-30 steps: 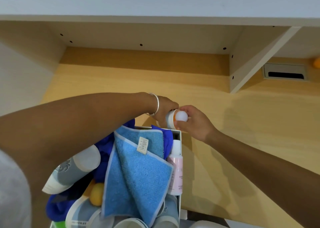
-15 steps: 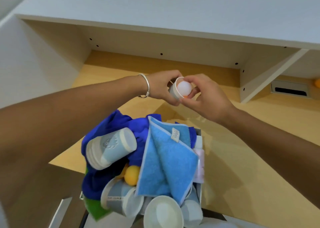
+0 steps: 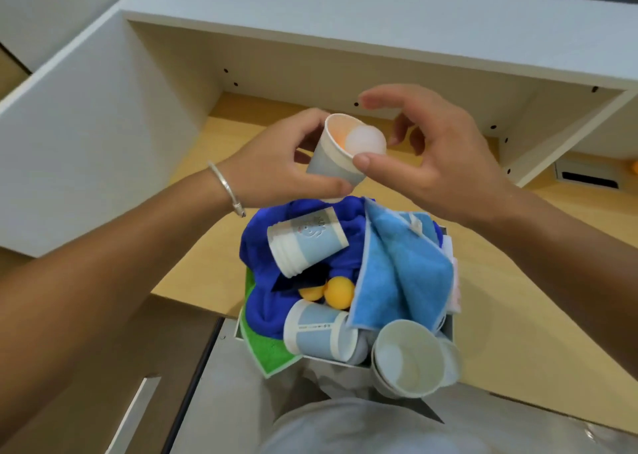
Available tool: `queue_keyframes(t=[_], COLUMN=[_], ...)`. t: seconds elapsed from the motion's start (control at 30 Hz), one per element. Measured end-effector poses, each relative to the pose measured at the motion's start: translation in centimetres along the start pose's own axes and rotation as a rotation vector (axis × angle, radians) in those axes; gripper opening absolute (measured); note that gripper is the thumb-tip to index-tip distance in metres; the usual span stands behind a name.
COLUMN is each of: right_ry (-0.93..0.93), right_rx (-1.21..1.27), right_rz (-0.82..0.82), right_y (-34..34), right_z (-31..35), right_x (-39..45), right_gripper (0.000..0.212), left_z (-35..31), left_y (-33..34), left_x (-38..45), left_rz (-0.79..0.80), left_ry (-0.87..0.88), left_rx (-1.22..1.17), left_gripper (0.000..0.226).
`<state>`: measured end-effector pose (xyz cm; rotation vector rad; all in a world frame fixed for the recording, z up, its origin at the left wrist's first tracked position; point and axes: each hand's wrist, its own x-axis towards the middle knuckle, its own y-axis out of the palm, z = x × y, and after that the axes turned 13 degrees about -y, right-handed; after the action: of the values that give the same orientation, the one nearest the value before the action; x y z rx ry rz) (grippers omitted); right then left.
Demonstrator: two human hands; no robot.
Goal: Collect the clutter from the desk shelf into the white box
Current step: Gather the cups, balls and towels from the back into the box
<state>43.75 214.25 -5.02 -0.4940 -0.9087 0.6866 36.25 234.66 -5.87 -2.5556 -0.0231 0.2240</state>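
Observation:
My left hand (image 3: 276, 167) grips a small paper cup (image 3: 331, 158) tilted over the white box (image 3: 448, 329). A white ball (image 3: 366, 141) sits at the cup's mouth, with an orange ball (image 3: 336, 136) behind it inside. My right hand (image 3: 438, 156) hovers beside the cup with fingers spread, its thumb tip close to the rim. The box below is heaped with blue paper cups (image 3: 307, 243), a light blue towel (image 3: 404, 274), a dark blue cloth (image 3: 262, 301), a green cloth (image 3: 269, 350) and orange balls (image 3: 340, 291).
The wooden desk (image 3: 518, 315) runs under a white shelf unit (image 3: 345, 22) with a slanted divider (image 3: 559, 139). A cable grommet (image 3: 587, 177) and another orange ball (image 3: 633, 176) lie at the far right. A grey drawer unit (image 3: 138, 402) stands at lower left.
Both hands rose from the desk surface with the cup. My right hand let go of the white ball, which now rests in the cup's mouth, and opened its fingers.

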Motion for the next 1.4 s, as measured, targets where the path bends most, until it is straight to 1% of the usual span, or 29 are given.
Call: queue_keyframes(t=[0.17, 0.23, 0.3, 0.4, 0.5, 0.57, 0.63, 0.73, 0.87, 0.97, 1.17, 1.33, 1.4], right_ry=[-0.043, -0.021, 0.02, 0.121, 0.23, 0.284, 0.302, 0.299, 0.269, 0.241, 0.237, 0.24, 0.235], right_rx=[0.016, 0.023, 0.033, 0.028, 0.017, 0.003, -0.018, -0.011, 0.014, 0.019, 0.069, 0.103, 0.101], right_rz=[0.035, 0.03, 0.016, -0.002, 0.004, 0.043, 0.087, 0.128, 0.17, 0.194, 0.196, 0.191, 0.176], right_y=[0.2, 0.3, 0.4, 0.6, 1.0, 1.2, 1.2, 0.9, 0.6, 0.5, 0.3, 0.2, 0.3], right_z=[3.1, 3.9, 4.5, 5.0, 5.1, 4.8, 4.3, 3.6, 2.7, 2.2, 1.4, 0.8, 0.5], right_x=[-1.7, -2.9, -4.0, -5.7, -7.1, -8.0, -8.9, -9.9, -11.4, -12.5, -13.5, -13.7, -13.8], right_gripper=[0.054, 0.052, 0.05, 0.049, 0.046, 0.043, 0.041, 0.049, 0.046, 0.045, 0.047, 0.052, 0.05], left_z=[-0.5, -0.5, -0.5, 0.0, 0.3, 0.4, 0.4, 0.2, -0.1, 0.0, 0.4, 0.3, 0.3], left_y=[0.2, 1.1, 2.1, 3.8, 5.9, 7.1, 8.0, 8.9, 9.9, 11.0, 12.2, 12.0, 11.7], left_x=[-6.1, -8.3, -10.0, -11.5, -12.1, -12.1, -12.2, -12.1, -12.4, -12.8, -13.0, -13.4, -13.7], left_rz=[-0.025, -0.057, -0.077, -0.13, -0.23, -0.297, -0.341, -0.41, -0.446, -0.455, -0.475, -0.427, -0.394], left_ry=[0.018, 0.013, -0.004, -0.026, -0.004, 0.025, 0.035, 0.017, -0.033, -0.014, -0.007, -0.013, -0.023], left_rx=[0.021, 0.055, 0.111, 0.278, 0.529, 0.679, 0.762, 0.838, 0.853, 0.836, 0.785, 0.755, 0.738], left_gripper=[0.061, 0.058, 0.059, 0.065, 0.06, 0.059, 0.059, 0.062, 0.07, 0.075, 0.077, 0.08, 0.082])
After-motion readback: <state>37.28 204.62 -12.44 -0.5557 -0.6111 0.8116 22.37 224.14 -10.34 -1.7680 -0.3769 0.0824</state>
